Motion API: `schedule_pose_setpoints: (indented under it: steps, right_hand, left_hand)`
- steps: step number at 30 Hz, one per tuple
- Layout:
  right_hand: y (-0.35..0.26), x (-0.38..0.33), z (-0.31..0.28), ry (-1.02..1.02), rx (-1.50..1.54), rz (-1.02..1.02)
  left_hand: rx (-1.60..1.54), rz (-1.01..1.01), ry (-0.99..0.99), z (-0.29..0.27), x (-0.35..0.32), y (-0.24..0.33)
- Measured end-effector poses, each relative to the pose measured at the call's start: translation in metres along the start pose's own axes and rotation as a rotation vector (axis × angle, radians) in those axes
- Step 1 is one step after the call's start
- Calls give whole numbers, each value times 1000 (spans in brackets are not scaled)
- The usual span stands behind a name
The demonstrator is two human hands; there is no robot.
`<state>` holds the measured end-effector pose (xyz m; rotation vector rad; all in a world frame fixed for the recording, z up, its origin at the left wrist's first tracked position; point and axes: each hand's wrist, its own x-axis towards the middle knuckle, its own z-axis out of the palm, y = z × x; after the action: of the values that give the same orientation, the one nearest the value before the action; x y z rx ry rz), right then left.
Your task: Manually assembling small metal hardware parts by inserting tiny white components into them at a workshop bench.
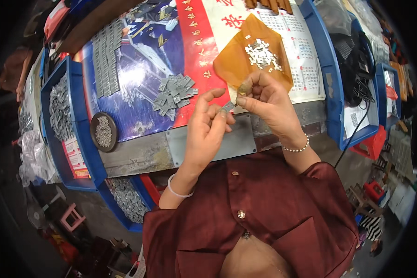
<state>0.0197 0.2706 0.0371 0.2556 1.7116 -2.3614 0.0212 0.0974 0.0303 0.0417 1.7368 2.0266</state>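
My left hand (204, 136) pinches a small flat grey metal piece (229, 106) between thumb and fingers, over the table's near edge. Close by on the right, my right hand (275, 109) is closed in a pinch at that piece's edge; what its fingertips hold is too small to make out. A brownish covering (245, 87) sits on one of its fingertips. Beyond my left hand lies a loose pile of similar grey pieces (175, 94). Past my right hand, small white-silver pieces (262, 54) are heaped on an amber sheet (231, 60).
Grey pieces stand in long rows (107, 60) at the far left. A round dark dish (96, 140) of tiny metal bits sits by a blue bin (81, 134). Another blue bin (322, 60) flanks the right side. Brown strips (275, 5) lie at the back.
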Motion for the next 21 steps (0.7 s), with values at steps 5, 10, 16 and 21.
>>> schedule_pose_setpoints:
  steps: [5, 10, 16, 21]
  right_hand:
    - [9, 0, 11, -8, -116, -37]
    - [12, -2, 17, 41, -187, -85]
    - [16, -2, 19, 80, -183, -75]
    - [24, 1, 19, 107, 4, 12]
  left_hand:
    - [-15, 8, -4, -4, -6, -1]
    - [26, 20, 1, -7, -8, -2]
    - [84, 65, 20, -7, -9, -8]
    - [151, 118, 40, -6, -9, -12]
